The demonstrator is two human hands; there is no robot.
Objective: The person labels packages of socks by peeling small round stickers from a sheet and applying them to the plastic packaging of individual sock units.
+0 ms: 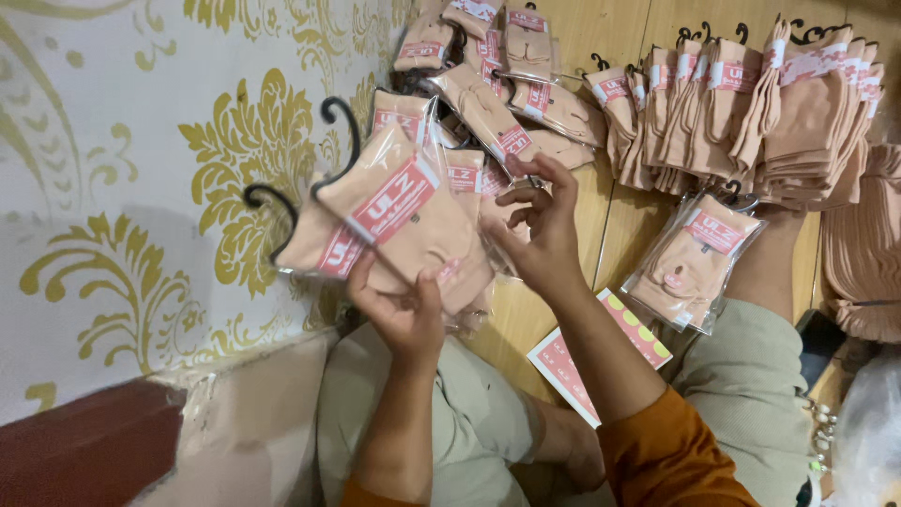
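Orange sleeve (671, 451) nearest, lower right. Left hand (405, 310) closed around a bundle of packaged peach socks (399, 221) with black hooks, held up near the patterned wall (141, 169). Right hand (542, 225), fingers curled, pinches one packet's edge. More sock packets (693, 258) lie far right on the wooden floor (619, 225).

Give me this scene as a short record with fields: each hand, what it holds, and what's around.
Left hand: grips packets of peach socks in clear wrap with black hooks
Right hand: fingers curled at the packets' right edge
Floor: wooden; one packed pair lies there
Stacks: banded peach socks in rows, top right
Wall: white with gold floral pattern
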